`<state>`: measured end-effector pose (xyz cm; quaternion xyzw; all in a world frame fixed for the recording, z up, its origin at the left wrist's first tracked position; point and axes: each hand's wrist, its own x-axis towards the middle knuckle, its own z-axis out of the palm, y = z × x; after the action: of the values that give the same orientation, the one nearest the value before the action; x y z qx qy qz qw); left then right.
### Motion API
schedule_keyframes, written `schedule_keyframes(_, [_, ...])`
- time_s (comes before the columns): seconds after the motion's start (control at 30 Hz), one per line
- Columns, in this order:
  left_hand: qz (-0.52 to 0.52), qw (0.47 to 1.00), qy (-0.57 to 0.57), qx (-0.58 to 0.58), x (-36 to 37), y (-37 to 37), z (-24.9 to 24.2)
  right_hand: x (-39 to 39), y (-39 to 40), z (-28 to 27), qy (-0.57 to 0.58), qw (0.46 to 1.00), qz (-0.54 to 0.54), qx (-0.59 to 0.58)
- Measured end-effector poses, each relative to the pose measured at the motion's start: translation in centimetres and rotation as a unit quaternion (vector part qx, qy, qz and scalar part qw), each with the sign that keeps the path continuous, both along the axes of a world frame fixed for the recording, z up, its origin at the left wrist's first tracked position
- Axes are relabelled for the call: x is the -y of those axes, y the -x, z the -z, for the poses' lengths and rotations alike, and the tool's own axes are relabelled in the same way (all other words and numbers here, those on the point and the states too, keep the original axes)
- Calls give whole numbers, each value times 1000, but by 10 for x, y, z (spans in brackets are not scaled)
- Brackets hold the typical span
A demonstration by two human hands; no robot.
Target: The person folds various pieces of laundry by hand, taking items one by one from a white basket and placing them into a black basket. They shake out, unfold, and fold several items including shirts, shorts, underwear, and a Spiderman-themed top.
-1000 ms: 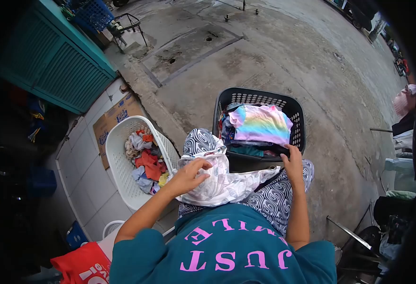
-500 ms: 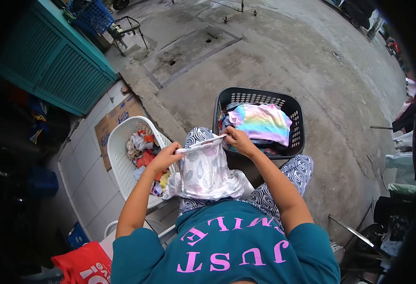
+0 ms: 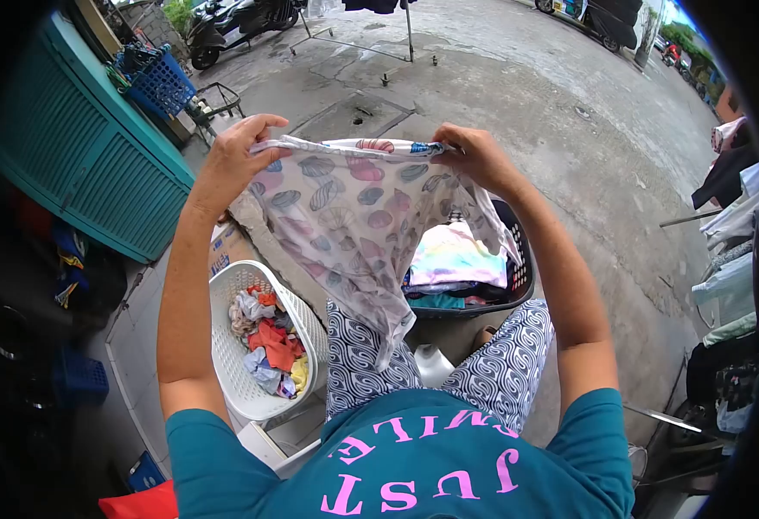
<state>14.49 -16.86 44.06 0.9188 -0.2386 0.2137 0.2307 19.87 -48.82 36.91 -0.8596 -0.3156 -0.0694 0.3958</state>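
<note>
A thin white garment (image 3: 345,208) printed with shells hangs spread between my hands, its lower end over my patterned trousers. My left hand (image 3: 239,160) grips its top left corner, one finger sticking out. The top right corner is pinched in my right hand (image 3: 476,158). Behind the cloth stands a dark basket (image 3: 525,259) with a folded pastel rainbow garment (image 3: 457,255) on top of other clothes. A white basket (image 3: 228,359) at my left holds small crumpled clothes (image 3: 271,346) in red, yellow, grey and pale blue.
A teal louvred cabinet (image 3: 94,147) stands at the left, beside a blue basket (image 3: 162,85) of hangers. Motorbikes are parked farther back. Clothes (image 3: 734,216) hang along the right side, near a metal bar. Red cloth (image 3: 142,503) lies at the lower left.
Both hands have risen forward and moved apart, lifting the shell-print garment off my lap and stretching its top edge. The view has tilted up, showing more of the street.
</note>
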Motion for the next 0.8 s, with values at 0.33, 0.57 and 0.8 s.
schedule_keyframes(0.33, [-38, 976, -22, 212, 36, -30, -102, 19, -41, -86, -332, 921, 174, 101])
schedule_keyframes(0.57, [-4, 992, -2, 128, 48, -46, -110, 48, -37, -119, -416, 888, 192, -36])
schedule_keyframes(0.8, [5, 985, 89, 149, 56, -43, -118, 51, -20, -123, -471, 864, 149, -97])
